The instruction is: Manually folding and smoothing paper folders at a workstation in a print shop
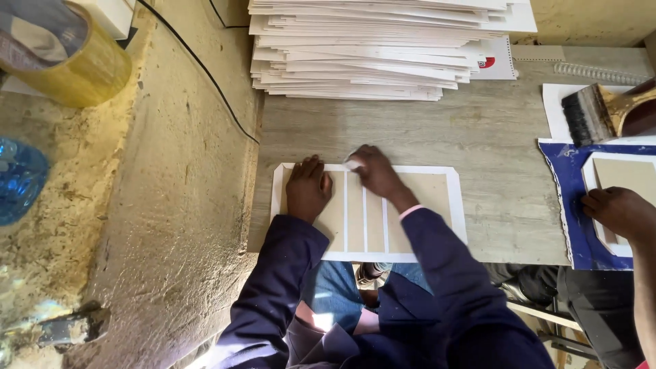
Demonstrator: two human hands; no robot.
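the left hand [307, 190] lies flat, fingers together, pinning the white cover sheet [369, 213] with tan boards on the wooden table [492, 137], while the right hand [374, 172], closed on a small white wad, rubs the top edge, best with firm even strokes; a stack of white sheets [383, 48] lies behind, one showing a red mark.

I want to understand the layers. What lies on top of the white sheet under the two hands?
On the white sheet lie tan cardboard panels with narrow white gaps between them. The left hand and right hand press on them, and the dark sleeves hide the panels' lower parts.
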